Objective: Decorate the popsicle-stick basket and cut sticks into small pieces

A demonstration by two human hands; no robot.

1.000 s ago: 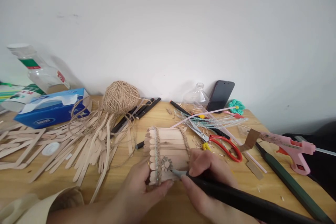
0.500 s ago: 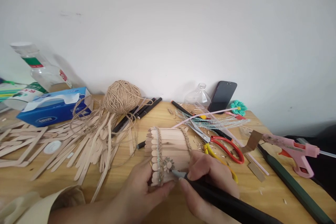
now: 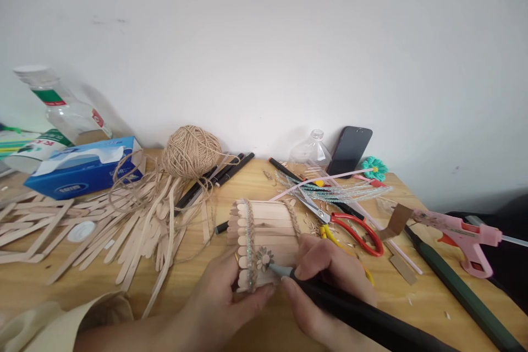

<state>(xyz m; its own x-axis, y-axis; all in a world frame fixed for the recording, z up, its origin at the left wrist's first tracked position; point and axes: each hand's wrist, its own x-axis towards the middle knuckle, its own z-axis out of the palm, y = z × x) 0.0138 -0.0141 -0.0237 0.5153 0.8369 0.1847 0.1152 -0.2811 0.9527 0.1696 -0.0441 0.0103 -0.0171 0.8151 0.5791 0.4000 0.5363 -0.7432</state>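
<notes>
My left hand [image 3: 225, 291] grips a small pot of wooden craft sticks [image 3: 272, 231] lying tilted on its side. Braided twine bands [image 3: 249, 242], one with glitter, run around it near both ends. On the side facing me is a small flower [image 3: 264, 258] with dark-outlined petals. My right hand [image 3: 330, 275] pinches a black marker pen [image 3: 338, 302] close to its grey front end. The pen's tip touches or nearly touches the flower's lower right edge. Part of the pot is hidden behind my fingers.
Red-handled scissors [image 3: 358, 231] and yellow-handled ones lie beside my right hand. Farther right are a pink glue gun [image 3: 462, 231] and a dark green bar [image 3: 457, 286]. Loose craft sticks [image 3: 136, 236], a twine ball [image 3: 192, 151] and a blue tissue box [image 3: 84, 170] cover the left. A phone [image 3: 350, 151] leans on the wall.
The pen tip has shifted very slightly at the flower's lower edge, and the petal outline there looks a little darker. Both hands keep their hold; the pot has hardly moved.
</notes>
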